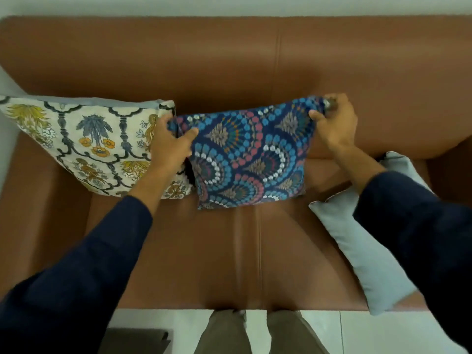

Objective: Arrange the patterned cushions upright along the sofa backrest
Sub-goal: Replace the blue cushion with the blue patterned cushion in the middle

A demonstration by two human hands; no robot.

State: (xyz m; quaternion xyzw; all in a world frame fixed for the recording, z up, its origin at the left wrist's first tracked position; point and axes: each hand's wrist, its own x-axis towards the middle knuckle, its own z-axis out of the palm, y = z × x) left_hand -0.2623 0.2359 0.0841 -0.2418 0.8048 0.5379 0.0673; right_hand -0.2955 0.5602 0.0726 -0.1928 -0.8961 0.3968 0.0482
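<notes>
A blue cushion with a peacock-scale pattern stands upright at the middle of the brown sofa backrest. My left hand pinches its top left corner and my right hand pinches its top right corner. To its left a cream cushion with yellow flowers and dark lattice leans upright against the backrest, touching the blue one. A plain light grey-blue cushion lies flat on the seat at the right, partly under my right sleeve.
The sofa seat has a centre seam. Brown armrests rise at the left and right. White floor tiles, my legs and a dark object lie below the seat's front edge.
</notes>
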